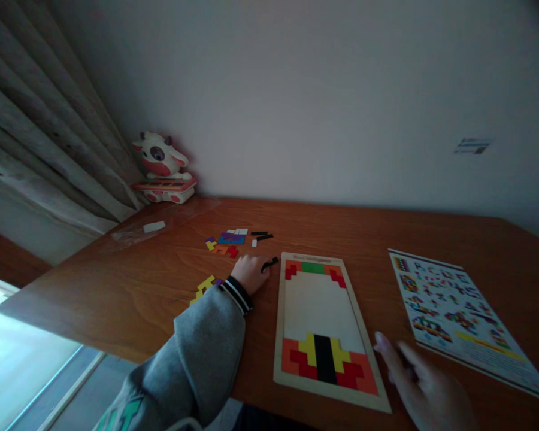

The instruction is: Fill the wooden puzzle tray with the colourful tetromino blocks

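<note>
Left hand: left hand [250, 273] lies knuckles up on the desk [363, 233], at 10 o'clock from the middle of the puzzle board [321, 305] and just off its far left corner
Left fingers: curled together, tips closed on a small black piece [270, 264] that sticks out toward the board
Black piece: at 3 o'clock from the left hand, low over the desk, just short of the board's rim; contact with the desk cannot be told
Left sleeve: grey sleeve [206, 347] with a dark striped cuff, running back to 7 o'clock
Right hand: right hand [424, 386] at 4 o'clock from the board's middle, just beside the near right corner, blurred
Right fingers: spread apart, holding nothing; whether they rest on the desk cannot be told
Puzzle board: pale wooden frame, lying flat. Far end filled with orange, red and green pieces, near end with orange, red, yellow and one black bar in the centre, middle bare white
Loose pieces: mixed heap [227, 241] of purple, blue, orange, red and white at 11 o'clock from the left hand; two black sticks [261, 235] at 12 o'clock; yellow pieces [204, 284] at 8 o'clock, partly behind the cuff
Pattern sheet: printed sheet [453, 311] at 3 o'clock from the board, well apart from it
Far corner: cow toy [164, 167] against the wall, beside the curtain [40, 137]
Plastic bag: clear bag [135, 233] with a white label, at 6 o'clock from the toy
</note>
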Tool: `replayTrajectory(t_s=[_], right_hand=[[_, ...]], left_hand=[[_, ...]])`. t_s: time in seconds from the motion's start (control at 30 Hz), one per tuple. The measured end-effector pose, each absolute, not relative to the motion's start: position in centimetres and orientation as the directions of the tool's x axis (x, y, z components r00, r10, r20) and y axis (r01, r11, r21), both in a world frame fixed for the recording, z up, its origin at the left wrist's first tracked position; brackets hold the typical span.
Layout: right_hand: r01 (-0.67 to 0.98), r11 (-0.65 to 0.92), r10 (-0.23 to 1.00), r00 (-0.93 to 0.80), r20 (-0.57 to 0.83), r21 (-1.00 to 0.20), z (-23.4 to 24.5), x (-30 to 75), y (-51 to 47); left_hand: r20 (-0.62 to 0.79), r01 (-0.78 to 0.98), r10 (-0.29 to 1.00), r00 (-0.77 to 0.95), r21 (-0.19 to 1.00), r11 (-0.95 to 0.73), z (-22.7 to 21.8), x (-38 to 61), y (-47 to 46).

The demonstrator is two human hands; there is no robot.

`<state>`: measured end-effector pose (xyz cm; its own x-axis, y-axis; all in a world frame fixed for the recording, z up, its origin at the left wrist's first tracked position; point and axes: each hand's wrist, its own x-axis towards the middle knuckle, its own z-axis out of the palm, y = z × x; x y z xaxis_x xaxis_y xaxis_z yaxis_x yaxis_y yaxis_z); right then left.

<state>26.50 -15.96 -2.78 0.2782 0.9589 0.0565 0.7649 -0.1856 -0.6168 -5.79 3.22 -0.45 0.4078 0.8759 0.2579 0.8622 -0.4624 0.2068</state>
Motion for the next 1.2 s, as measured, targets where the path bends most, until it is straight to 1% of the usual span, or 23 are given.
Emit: replayTrajectory(t_s=[0.1,0.27,0.33,0.4,0.47,0.53,0.6,0.7,0.9,1.07,1.13,1.2], right_hand=[[0.78,-0.214,0.954,0.296,0.047,-0.588,-2.7,26.4,-16.0],[0.796,-0.204,0.953,0.295,0.071,-0.57,-2.6,26.2,-16.0],[0.797,-0.207,0.951,0.3,0.075,-0.567,-2.8,26.3,-16.0],[0.799,-0.202,0.949,0.302,0.087,-0.566,-3.1,26.3,-16.2],[0.797,-0.19,0.951,0.294,0.093,-0.573,-3.4,26.4,-16.3],[0.795,-0.187,0.955,0.285,0.084,-0.577,-3.7,26.5,-16.3],[0.795,-0.185,0.957,0.28,0.079,-0.577,-3.7,26.5,-16.2],[0.793,-0.162,0.958,0.269,0.099,-0.587,-3.3,26.3,-16.1],[0.796,-0.14,0.956,0.264,0.129,-0.589,-3.1,26.2,-16.2],[0.8,-0.145,0.956,0.265,0.125,-0.582,-3.2,26.2,-16.1],[0.798,-0.151,0.956,0.269,0.119,-0.584,-3.0,26.2,-16.0],[0.796,-0.159,0.954,0.276,0.116,-0.584,-3.0,26.1,-15.9]], left_hand=[[0.288,0.831,0.838,0.464,0.186,-0.524,-0.7,-6.0,3.6],[0.379,0.767,0.761,0.527,0.174,-0.617,-0.6,-5.6,3.3],[0.447,0.673,0.673,0.589,0.191,-0.715,-0.6,-5.1,3.0],[0.49,0.506,0.529,0.693,0.192,-0.841,-0.8,-4.5,2.6],[0.48,0.357,0.403,0.779,0.189,-0.915,-1.1,-3.9,2.2],[0.457,0.289,0.352,0.817,0.205,-0.935,-1.2,-3.4,2.0],[0.442,0.263,0.336,0.832,0.218,-0.94,-1.0,-3.2,1.7],[0.426,0.259,0.312,0.849,0.18,-0.949,-0.5,-3.2,1.4],[0.42,0.345,0.346,0.839,0.081,-0.935,0.1,-3.8,0.9],[0.43,0.356,0.346,0.834,0.06,-0.933,0.1,-3.9,0.8],[0.445,0.392,0.366,0.817,0.035,-0.919,0.2,-4.0,0.8],[0.482,0.479,0.426,0.766,0.014,-0.878,0.4,-4.3,1.2]])
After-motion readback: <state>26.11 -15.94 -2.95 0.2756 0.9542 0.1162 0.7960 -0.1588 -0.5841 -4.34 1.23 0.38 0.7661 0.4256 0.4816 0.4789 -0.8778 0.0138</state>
